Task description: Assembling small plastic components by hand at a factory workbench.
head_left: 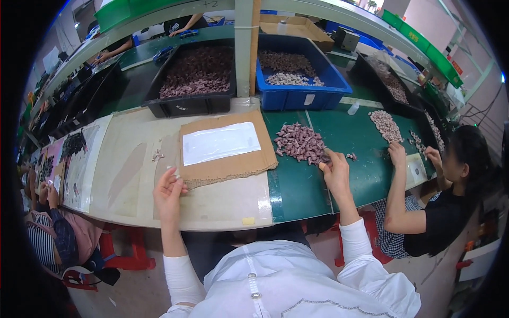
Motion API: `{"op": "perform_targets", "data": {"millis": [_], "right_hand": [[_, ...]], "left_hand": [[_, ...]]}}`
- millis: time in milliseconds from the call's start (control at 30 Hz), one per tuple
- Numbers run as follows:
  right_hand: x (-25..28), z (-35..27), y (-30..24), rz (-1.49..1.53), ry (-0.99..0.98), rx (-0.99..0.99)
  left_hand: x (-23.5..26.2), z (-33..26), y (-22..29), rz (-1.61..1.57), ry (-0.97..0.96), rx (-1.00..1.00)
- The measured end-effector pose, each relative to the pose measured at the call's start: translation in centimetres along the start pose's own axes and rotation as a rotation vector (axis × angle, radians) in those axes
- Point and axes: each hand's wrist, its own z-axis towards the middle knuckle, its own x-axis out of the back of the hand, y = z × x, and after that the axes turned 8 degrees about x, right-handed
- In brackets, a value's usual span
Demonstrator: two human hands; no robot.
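My left hand (170,190) is raised over the pale tabletop by the lower left corner of a torn cardboard sheet (228,169). Its fingers are curled together, with a tiny pale bit at the tips that is too small to name. At the right edge of a heap of small mauve parts (301,144) is my right hand (336,168), its thumb and fingers pinched together. What they hold, if anything, I cannot make out. A white sheet in a clear sleeve (221,143) lies on the cardboard. Several loose small parts (158,155) lie left of it.
A black bin (191,107) and a blue bin (305,99), both holding small parts, stand behind the work area, with a shelf post (246,58) between them. At right, a co-worker (445,212) handles pale parts (385,126). Other people sit at left.
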Motion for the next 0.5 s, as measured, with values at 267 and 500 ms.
{"op": "perform_targets", "data": {"millis": [267, 500], "right_hand": [[-0.5, -2.5, -2.5, -0.031, 0.043, 0.009], [1.2, -1.3, -4.1, -0.096, -0.184, 0.041]], "left_hand": [[-1.1, -1.1, -1.0, -0.019, -0.081, 0.097], [-1.0, -1.4, -1.7, -0.107, -0.119, 0.096]]}}
